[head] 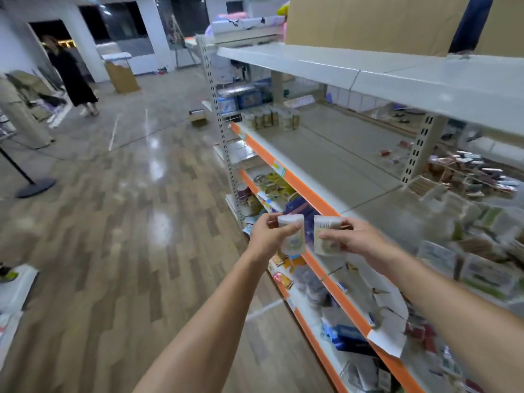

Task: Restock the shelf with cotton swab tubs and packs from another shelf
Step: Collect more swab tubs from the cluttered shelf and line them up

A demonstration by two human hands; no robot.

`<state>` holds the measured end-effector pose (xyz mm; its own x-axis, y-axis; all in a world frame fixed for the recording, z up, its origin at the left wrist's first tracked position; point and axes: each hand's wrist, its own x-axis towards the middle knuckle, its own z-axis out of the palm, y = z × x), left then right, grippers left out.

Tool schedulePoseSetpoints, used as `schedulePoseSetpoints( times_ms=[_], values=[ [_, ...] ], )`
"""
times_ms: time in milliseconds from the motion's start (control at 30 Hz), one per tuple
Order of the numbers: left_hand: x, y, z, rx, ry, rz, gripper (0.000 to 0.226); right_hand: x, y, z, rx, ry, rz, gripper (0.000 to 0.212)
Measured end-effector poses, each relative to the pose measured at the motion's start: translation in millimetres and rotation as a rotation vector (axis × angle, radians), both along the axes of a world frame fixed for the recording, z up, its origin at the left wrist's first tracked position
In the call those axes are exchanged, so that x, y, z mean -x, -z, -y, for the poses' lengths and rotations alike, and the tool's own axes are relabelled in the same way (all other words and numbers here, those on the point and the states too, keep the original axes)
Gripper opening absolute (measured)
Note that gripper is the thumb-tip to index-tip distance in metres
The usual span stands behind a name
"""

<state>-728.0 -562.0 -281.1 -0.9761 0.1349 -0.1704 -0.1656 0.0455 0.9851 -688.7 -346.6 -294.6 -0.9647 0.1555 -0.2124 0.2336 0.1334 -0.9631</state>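
Observation:
My left hand [268,235] grips a clear cotton swab tub [292,236] with a white lid and green label. My right hand [350,236] grips a second, similar tub [326,236] beside it. Both tubs hang side by side in front of the orange-edged shelf [309,191], just off its front edge. A group of several more tubs [272,117] stands at the far left end of that same shelf. Cotton swab packs [482,251] lie piled at the shelf's right end, blurred.
An upper white shelf [368,69] carries a large cardboard box [368,21]. Lower shelves hold mixed goods [272,185]. A person in black [73,78] walks on the wooden floor at far left. A stand base [35,187] sits on the floor at left.

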Motion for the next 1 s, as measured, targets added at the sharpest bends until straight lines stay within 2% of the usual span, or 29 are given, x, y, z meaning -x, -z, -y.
schedulePoseSetpoints(
  times_ms=[67, 233, 433, 567, 1000],
  values=[
    [10, 1, 12, -0.003, -0.023, 0.002, 0.05, 16, -1, 13, -0.005, -0.038, -0.014, 0.054],
    [44, 0, 35, -0.004, -0.078, 0.014, 0.054, 66, -3, 38, 0.008, -0.115, -0.02, 0.041],
    [115, -3, 52, 0.004, -0.142, 0.001, 0.052, 148, 0, 57, 0.033, -0.137, -0.047, 0.047],
    [166, -12, 56, 0.012, -0.175, -0.006, 0.054, 208, -11, 64, 0.018, -0.162, -0.044, 0.042],
    [321, -25, 61, 0.018, -0.169, -0.032, 0.059, 348, -30, 76, -0.004, -0.119, -0.053, 0.038]
  ],
)
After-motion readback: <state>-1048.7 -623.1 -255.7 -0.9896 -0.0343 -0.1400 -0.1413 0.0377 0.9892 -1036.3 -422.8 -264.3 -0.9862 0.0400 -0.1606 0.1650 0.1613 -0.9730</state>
